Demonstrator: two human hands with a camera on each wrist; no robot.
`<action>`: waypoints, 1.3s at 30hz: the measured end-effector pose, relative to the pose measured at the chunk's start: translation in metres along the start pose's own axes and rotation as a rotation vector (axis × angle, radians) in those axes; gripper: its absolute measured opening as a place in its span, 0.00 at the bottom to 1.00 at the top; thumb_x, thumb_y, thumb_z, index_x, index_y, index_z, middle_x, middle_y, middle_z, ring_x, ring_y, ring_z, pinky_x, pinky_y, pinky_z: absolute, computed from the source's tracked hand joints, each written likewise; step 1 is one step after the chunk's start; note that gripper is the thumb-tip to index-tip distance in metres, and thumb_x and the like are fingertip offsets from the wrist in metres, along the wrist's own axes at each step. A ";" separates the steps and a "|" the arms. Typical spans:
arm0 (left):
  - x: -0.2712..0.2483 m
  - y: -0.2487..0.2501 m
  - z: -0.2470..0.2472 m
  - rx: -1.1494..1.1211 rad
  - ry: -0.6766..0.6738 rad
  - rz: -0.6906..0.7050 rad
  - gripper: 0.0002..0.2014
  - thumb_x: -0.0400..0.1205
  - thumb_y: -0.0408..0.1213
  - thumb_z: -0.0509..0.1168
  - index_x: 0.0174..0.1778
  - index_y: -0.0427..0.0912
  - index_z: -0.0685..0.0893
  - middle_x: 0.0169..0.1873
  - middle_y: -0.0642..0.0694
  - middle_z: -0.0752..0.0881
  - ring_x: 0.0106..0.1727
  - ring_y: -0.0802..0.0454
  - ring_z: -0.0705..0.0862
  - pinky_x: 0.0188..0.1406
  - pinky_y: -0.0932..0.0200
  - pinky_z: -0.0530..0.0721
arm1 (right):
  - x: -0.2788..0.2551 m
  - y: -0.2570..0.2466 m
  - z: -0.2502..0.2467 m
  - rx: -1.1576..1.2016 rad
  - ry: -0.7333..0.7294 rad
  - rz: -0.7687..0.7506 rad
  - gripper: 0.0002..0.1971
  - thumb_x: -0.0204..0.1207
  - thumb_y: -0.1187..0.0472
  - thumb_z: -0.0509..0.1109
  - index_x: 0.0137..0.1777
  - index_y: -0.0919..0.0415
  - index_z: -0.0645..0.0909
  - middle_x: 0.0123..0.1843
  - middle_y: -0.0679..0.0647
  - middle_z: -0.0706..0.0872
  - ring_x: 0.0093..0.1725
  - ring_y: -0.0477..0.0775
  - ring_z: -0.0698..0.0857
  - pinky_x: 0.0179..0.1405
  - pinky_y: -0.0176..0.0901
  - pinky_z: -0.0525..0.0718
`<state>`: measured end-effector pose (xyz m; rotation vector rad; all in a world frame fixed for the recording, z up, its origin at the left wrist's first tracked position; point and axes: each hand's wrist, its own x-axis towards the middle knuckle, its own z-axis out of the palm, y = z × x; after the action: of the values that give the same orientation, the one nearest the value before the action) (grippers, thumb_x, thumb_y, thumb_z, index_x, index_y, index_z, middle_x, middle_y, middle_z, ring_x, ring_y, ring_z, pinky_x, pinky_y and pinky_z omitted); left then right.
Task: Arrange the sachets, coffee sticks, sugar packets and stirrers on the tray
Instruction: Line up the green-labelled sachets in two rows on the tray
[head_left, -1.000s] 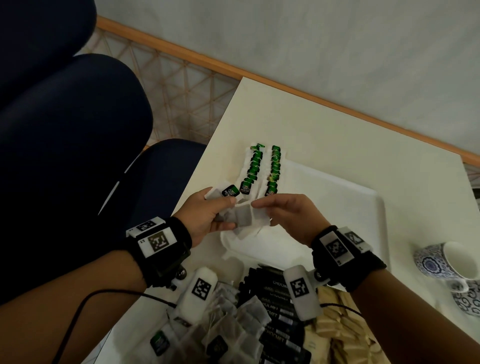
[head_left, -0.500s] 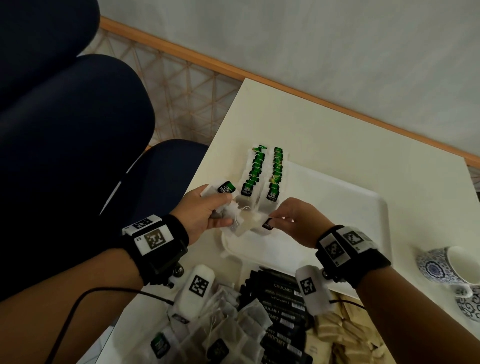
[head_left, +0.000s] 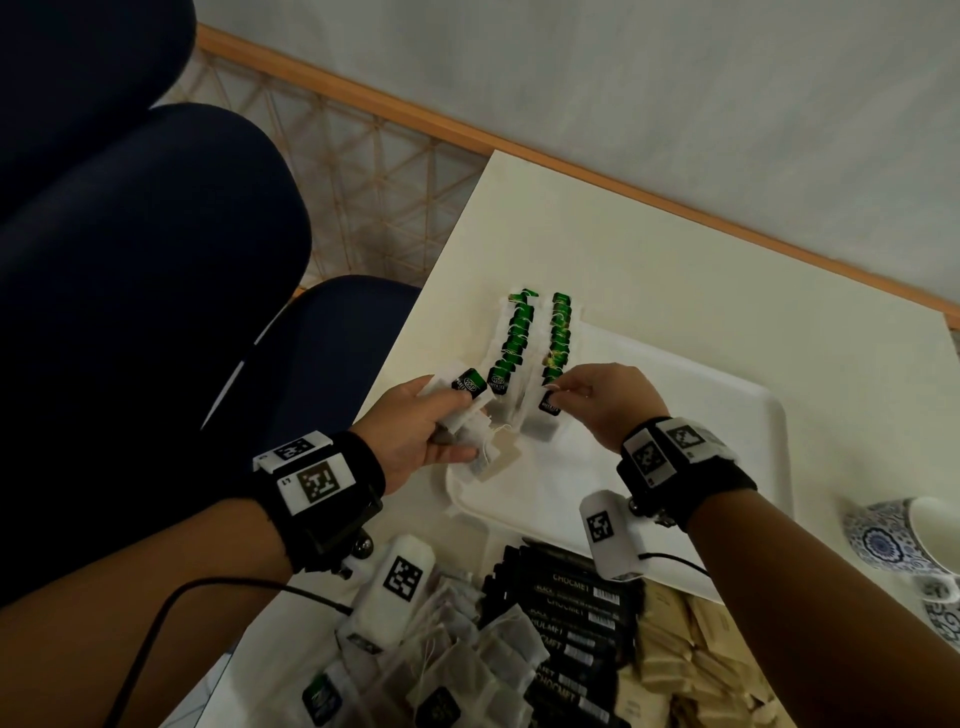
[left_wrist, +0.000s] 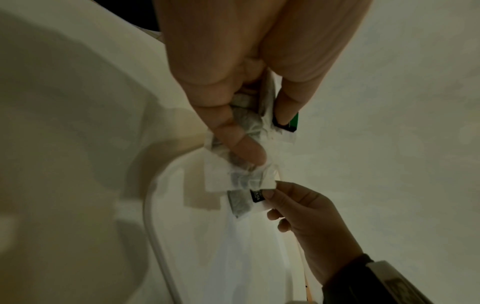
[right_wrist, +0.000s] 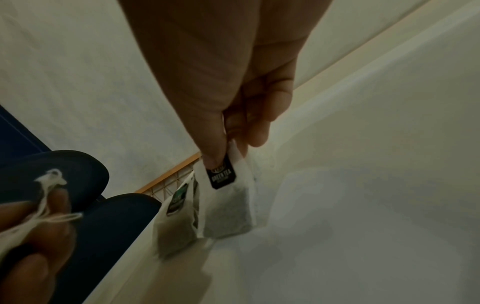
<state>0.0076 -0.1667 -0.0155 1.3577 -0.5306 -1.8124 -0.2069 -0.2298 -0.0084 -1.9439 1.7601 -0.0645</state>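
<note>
Fingers (left_wrist: 235, 142) of the left hand (head_left: 415, 434) curl round a small bunch of tea bags (head_left: 467, 415), thumb pressing a green-and-black tag (head_left: 469, 383) on top, strings and a beige paper tag dangling below over the near-left corner of the white tray (head_left: 748, 415). Just right of that bunch, two rows of tea bags (head_left: 535, 338) run away from the person along the tray's left end, their green tags overlapping like shingles; the long axis of each row points toward the far table edge. At the near end of the right row, the right hand (head_left: 605, 400) pinches a single tea bag (right_wrist: 228, 205) by its black tag between thumb and forefinger, the other fingers loosely bent; the bag hangs tag-up, its bottom edge at the tray surface, and the tag reads "GREEN TEA". The tray lies on a cream table (head_left: 675, 260). Nearer the person, left to right, lie a loose heap of more tea bags (head_left: 467, 670), a stack of black coffee sticks (head_left: 571, 623) printed "CHOCMET" with barcodes, long axes running left to right, and a pile of beige sugar packets (head_left: 691, 654). At the far right stands a blue-patterned cup (head_left: 904, 535).
</note>
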 end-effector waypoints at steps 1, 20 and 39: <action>0.000 0.000 0.001 0.006 -0.008 -0.002 0.03 0.83 0.32 0.66 0.48 0.37 0.83 0.36 0.42 0.83 0.32 0.51 0.83 0.31 0.57 0.90 | 0.000 0.001 0.000 0.001 0.004 0.000 0.09 0.76 0.51 0.69 0.53 0.48 0.87 0.46 0.47 0.86 0.50 0.51 0.82 0.47 0.45 0.80; -0.009 -0.002 0.000 0.038 0.022 0.047 0.06 0.79 0.26 0.68 0.49 0.36 0.86 0.25 0.50 0.82 0.26 0.59 0.82 0.38 0.58 0.90 | -0.022 -0.033 -0.001 0.620 0.008 -0.089 0.05 0.73 0.62 0.76 0.43 0.51 0.87 0.34 0.47 0.88 0.30 0.39 0.82 0.40 0.38 0.81; -0.008 0.012 -0.017 -0.102 0.110 0.198 0.15 0.82 0.20 0.59 0.50 0.43 0.85 0.35 0.45 0.81 0.32 0.57 0.85 0.45 0.55 0.90 | 0.005 -0.043 0.025 0.047 -0.065 -0.114 0.11 0.79 0.56 0.67 0.58 0.50 0.86 0.48 0.51 0.89 0.50 0.51 0.84 0.50 0.40 0.78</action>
<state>0.0284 -0.1648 -0.0080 1.2805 -0.4893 -1.5742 -0.1572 -0.2250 -0.0142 -1.9891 1.5914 -0.0803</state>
